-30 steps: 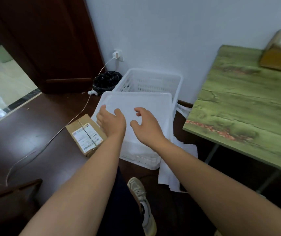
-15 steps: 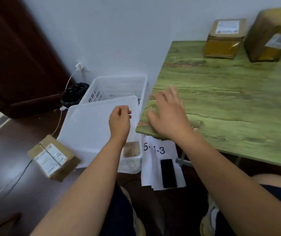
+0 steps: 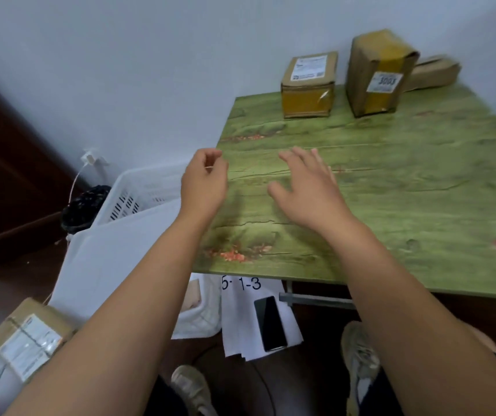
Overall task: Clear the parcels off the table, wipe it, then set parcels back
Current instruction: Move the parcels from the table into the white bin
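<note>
The green wood-grain table (image 3: 405, 187) carries three brown parcels along the wall: a squat box (image 3: 308, 85), a tall upright box (image 3: 377, 75) and a flat one (image 3: 434, 73) behind it. A fourth parcel (image 3: 29, 337) lies on the floor at the lower left. My left hand (image 3: 203, 183) hovers at the table's left edge, fingers loosely curled, holding nothing. My right hand (image 3: 303, 187) is over the tabletop with fingers spread, also holding nothing. Both are well short of the parcels.
A white plastic basket (image 3: 138, 190) with a white lid (image 3: 111, 256) leaning across it stands on the floor left of the table. Beside it are a black bin bag (image 3: 83, 207) and a charger cable. Papers (image 3: 240, 322) and a phone (image 3: 270, 322) lie under the table edge.
Both hands left the white lid and swung right and up toward the table. The view turned right, bringing the parcels by the wall fully into sight.
</note>
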Demonstrator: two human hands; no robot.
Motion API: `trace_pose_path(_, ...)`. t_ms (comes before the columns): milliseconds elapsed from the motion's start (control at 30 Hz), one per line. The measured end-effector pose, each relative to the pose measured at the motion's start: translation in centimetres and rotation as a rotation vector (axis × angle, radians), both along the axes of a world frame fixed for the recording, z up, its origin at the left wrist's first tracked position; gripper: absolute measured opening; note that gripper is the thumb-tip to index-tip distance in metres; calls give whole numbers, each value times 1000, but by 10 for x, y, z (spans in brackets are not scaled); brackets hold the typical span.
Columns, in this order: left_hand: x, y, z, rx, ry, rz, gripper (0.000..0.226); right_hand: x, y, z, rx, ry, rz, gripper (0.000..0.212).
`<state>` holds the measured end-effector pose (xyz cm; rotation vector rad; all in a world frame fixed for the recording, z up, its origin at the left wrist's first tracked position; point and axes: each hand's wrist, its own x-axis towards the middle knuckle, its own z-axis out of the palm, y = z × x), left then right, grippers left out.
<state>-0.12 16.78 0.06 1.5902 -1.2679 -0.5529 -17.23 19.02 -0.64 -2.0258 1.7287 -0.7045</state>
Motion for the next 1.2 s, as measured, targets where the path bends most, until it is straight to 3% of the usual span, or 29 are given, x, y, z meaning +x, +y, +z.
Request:
trace_pose_path(300, -105, -33, 14, 73, -74, -243, 23, -53, -18, 1, 2, -86, -125, 66)
trace_pose_path(667, -174, -75, 16, 144, -76, -337, 22, -107, -37, 0, 35, -138, -252, 67)
trace_pose_path(967, -187, -110, 4, 185, -143, -314, 42, -128, -39, -3, 82, -162, -294, 70)
trace_pose_path(1200, -187, -152, 13, 205, -186, -134, 69, -125, -42, 5, 103, -226, -274, 70)
